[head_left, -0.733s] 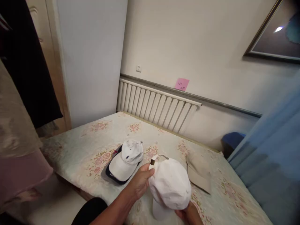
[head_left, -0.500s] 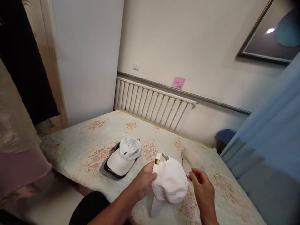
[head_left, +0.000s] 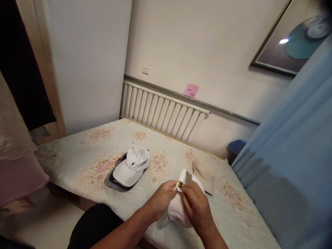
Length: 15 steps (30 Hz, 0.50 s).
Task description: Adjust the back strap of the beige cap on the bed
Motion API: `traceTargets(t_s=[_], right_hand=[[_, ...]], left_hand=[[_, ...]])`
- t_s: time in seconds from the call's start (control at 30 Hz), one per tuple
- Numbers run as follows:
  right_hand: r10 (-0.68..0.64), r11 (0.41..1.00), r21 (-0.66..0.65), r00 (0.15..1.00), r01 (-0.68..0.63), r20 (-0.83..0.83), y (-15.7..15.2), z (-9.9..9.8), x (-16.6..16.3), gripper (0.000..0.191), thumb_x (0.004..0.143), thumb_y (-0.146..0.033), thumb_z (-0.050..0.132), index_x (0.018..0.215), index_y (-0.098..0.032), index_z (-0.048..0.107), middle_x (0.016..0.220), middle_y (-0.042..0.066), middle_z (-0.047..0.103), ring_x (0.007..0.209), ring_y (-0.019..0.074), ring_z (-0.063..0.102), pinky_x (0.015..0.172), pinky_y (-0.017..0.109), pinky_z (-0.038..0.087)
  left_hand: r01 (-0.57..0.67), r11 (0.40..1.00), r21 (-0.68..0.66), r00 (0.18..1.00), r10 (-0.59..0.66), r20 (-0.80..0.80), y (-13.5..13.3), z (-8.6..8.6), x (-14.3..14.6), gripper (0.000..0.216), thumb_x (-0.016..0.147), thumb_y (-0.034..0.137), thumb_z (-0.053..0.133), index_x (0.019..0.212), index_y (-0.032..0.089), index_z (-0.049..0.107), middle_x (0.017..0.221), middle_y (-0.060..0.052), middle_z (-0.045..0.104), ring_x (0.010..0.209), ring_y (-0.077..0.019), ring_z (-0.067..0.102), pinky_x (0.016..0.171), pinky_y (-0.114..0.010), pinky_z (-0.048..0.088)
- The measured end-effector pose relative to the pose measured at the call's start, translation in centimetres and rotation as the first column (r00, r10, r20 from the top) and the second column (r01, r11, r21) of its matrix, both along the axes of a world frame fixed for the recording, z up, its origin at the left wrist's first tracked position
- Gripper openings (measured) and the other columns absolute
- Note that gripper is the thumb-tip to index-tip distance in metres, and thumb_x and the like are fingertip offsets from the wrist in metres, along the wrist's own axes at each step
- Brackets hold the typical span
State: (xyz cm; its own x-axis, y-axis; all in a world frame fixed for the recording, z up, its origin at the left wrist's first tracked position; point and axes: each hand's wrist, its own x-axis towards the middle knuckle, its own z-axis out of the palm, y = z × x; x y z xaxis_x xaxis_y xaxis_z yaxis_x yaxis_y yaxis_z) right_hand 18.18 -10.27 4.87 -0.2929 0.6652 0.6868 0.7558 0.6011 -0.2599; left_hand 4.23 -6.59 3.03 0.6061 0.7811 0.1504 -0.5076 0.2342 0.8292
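Note:
Above the near edge of the bed, both hands grip a white cap (head_left: 174,211). My left hand (head_left: 162,200) pinches the cap's back by the strap. My right hand (head_left: 195,207) lies over the crown, its fingertips closed on the strap beside a small brass buckle (head_left: 179,184). The cap's brim points down toward me. Behind it a beige cap (head_left: 204,174) lies flat on the bed. To the left sits a stack of caps (head_left: 129,168), a white one on top of dark ones.
The bed (head_left: 85,155) has a pale floral cover. A white radiator (head_left: 163,116) runs along the far wall under a pink sticky note (head_left: 191,90). A blue curtain (head_left: 293,148) hangs at the right, and a framed picture (head_left: 290,45) is above it.
My right hand left the cap's underside, swung free to the right, then came onto the crown and closed on the strap by the buckle. The view shifted right.

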Motion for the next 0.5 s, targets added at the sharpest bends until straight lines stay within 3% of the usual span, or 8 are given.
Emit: traceTargets(t_s=[0.1,0.17,0.23,0.3,0.4,0.5], right_hand=[[-0.127,0.977,-0.205,0.946,0.067,-0.297,-0.2,0.2,0.3,0.014,0.084,-0.022,0.05,0.073,-0.019,0.057,0.07,0.002,0.059,0.068,0.016,0.054,0.064,0.028,0.042],[-0.254,0.931,-0.357,0.838,0.076,-0.483,0.0,0.3,0.7,0.018,0.082,-0.027,0.053,0.067,-0.019,0.055,0.063,0.0,0.059,0.062,0.0154,0.054,0.061,0.027,0.042],[-0.321,0.884,-0.467,0.722,-0.003,-0.613,0.2,0.4,1.2,0.019,0.081,-0.031,0.053,0.066,-0.019,0.055,0.06,0.0,0.06,0.061,0.0159,0.056,0.062,0.027,0.044],[-0.289,0.839,-0.52,0.678,-0.16,-0.676,0.3,0.5,1.6,0.019,0.08,-0.033,0.055,0.069,-0.018,0.057,0.064,0.002,0.064,0.064,0.017,0.059,0.065,0.028,0.046],[-0.174,0.814,-0.513,0.728,-0.273,-0.663,0.1,0.5,1.9,0.018,0.079,-0.032,0.055,0.088,-0.017,0.061,0.098,0.009,0.067,0.065,0.0152,0.06,0.068,0.03,0.048],[-0.126,0.866,-0.483,0.877,-0.13,-0.463,-0.2,0.4,1.5,0.032,0.079,-0.024,0.051,0.11,-0.021,0.06,0.113,0.009,0.063,0.068,0.0139,0.059,0.072,0.031,0.047]], left_hand=[[-0.022,1.0,0.019,0.999,0.022,-0.044,-0.1,-0.6,0.2,0.024,0.07,0.013,0.053,0.092,0.011,0.061,0.073,-0.001,0.059,0.064,-0.0097,0.05,0.059,-0.019,0.033],[-0.036,0.999,0.003,0.995,0.036,-0.088,-0.2,-1.0,0.2,0.02,0.07,0.015,0.054,0.089,0.011,0.059,0.071,0.0,0.057,0.061,-0.0089,0.048,0.056,-0.019,0.031],[-0.065,0.998,-0.011,0.991,0.064,-0.115,-0.2,-1.3,0.1,0.015,0.072,0.02,0.056,0.084,0.012,0.057,0.069,0.001,0.056,0.058,-0.008,0.046,0.055,-0.02,0.03],[-0.092,0.996,-0.004,0.99,0.091,-0.11,-0.3,-1.4,-0.1,0.016,0.074,0.027,0.059,0.08,0.012,0.055,0.067,0.002,0.054,0.058,-0.0076,0.045,0.055,-0.02,0.029],[-0.096,0.995,-0.022,0.993,0.094,-0.076,-0.3,-1.3,-0.4,0.02,0.074,0.03,0.062,0.079,0.013,0.053,0.068,0.002,0.054,0.059,-0.008,0.046,0.057,-0.02,0.031],[-0.07,0.995,-0.074,0.997,0.067,-0.049,-0.3,-1.2,-0.5,0.019,0.073,0.027,0.063,0.081,0.014,0.053,0.069,0.001,0.056,0.059,-0.0086,0.048,0.057,-0.021,0.032]])
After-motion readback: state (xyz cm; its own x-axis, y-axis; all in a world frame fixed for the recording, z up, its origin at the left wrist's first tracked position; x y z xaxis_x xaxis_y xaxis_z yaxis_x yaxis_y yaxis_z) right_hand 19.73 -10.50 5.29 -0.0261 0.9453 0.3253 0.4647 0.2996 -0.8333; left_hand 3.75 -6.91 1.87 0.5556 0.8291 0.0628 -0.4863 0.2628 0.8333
